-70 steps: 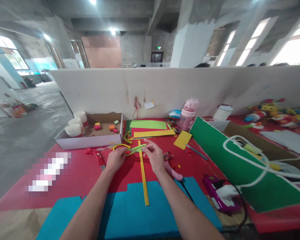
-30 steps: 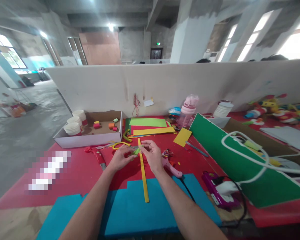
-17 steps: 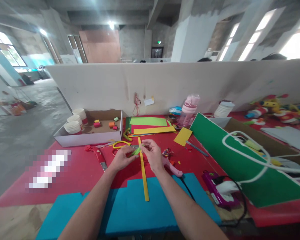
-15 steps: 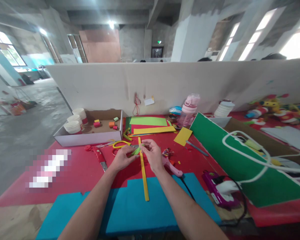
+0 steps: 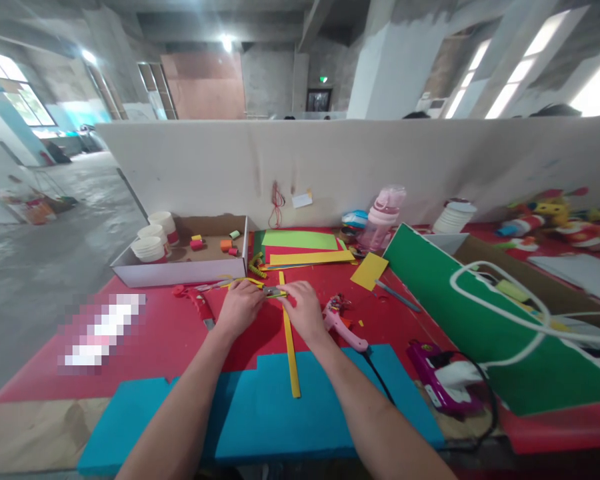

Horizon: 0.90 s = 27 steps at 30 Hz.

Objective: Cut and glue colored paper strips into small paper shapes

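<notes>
Over the red tabletop my left hand (image 5: 241, 308) is closed, fingers curled, with its thumb side at one end of a small green paper piece (image 5: 279, 294). My right hand (image 5: 303, 307) pinches the other end. Seen almost edge-on, the paper shows only as a thin sliver. Just behind it are the grey blades of yellow-handled scissors (image 5: 271, 290), whose handles are partly covered by my left hand. Beneath my hands a long yellow paper strip (image 5: 291, 350) runs toward me onto a blue board (image 5: 300, 423).
A red-handled utility knife (image 5: 201, 303) lies left and a pink glue gun (image 5: 347, 331) right. Behind are a shallow box (image 5: 180, 272) with cups and paper rolls, paper sheets (image 5: 300, 239) and a pink bottle (image 5: 383, 217). A green-sided box (image 5: 445, 307), white cable (image 5: 503, 270) and purple power strip (image 5: 443, 383) stand right.
My left hand has turned over and its fingers have curled in front of the scissors handles. The green paper, seen broad before, now shows as a thin edge. The view has shifted slightly.
</notes>
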{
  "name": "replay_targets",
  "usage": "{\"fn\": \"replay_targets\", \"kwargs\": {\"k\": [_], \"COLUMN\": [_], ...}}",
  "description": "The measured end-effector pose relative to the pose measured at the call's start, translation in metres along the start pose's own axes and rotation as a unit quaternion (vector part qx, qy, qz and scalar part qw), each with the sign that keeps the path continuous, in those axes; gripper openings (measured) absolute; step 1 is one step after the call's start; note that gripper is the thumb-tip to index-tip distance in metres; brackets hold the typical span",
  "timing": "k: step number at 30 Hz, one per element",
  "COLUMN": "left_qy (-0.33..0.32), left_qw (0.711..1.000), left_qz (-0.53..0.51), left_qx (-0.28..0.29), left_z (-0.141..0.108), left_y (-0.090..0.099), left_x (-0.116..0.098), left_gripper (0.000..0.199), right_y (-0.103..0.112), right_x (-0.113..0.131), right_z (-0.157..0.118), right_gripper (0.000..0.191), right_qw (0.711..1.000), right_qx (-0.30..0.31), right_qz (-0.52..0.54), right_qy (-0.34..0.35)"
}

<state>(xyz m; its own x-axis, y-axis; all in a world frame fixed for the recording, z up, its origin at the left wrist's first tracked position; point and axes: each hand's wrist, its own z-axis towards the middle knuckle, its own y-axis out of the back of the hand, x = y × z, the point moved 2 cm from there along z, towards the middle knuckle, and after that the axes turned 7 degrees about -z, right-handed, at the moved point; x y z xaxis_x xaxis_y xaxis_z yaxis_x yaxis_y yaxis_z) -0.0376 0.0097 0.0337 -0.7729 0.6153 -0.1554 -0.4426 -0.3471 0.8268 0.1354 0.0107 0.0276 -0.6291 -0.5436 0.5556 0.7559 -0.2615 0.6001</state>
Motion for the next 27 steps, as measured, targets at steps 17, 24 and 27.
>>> {"fn": "replay_targets", "kwargs": {"k": [17,24,27], "left_qy": [0.195,0.215,0.262], "left_qw": [0.886,0.776,0.728], "left_qz": [-0.343,-0.592,-0.632], "left_qx": [-0.242,-0.023,-0.04], "left_z": [-0.001,0.0,-0.002], "left_y": [0.017,-0.014,-0.022], "left_x": [0.015,-0.006,-0.008], "left_gripper": [0.049,0.034,0.039], "right_y": [-0.015,-0.031,-0.03], "right_x": [-0.01,0.004,0.006], "right_z": [-0.002,-0.01,-0.011], "right_gripper": [0.028,0.035,0.033], "right_qw": [0.948,0.905,0.932], "right_qx": [0.073,0.124,0.132], "right_qz": [0.271,0.366,0.306], "right_qy": [-0.153,-0.179,-0.141]}}
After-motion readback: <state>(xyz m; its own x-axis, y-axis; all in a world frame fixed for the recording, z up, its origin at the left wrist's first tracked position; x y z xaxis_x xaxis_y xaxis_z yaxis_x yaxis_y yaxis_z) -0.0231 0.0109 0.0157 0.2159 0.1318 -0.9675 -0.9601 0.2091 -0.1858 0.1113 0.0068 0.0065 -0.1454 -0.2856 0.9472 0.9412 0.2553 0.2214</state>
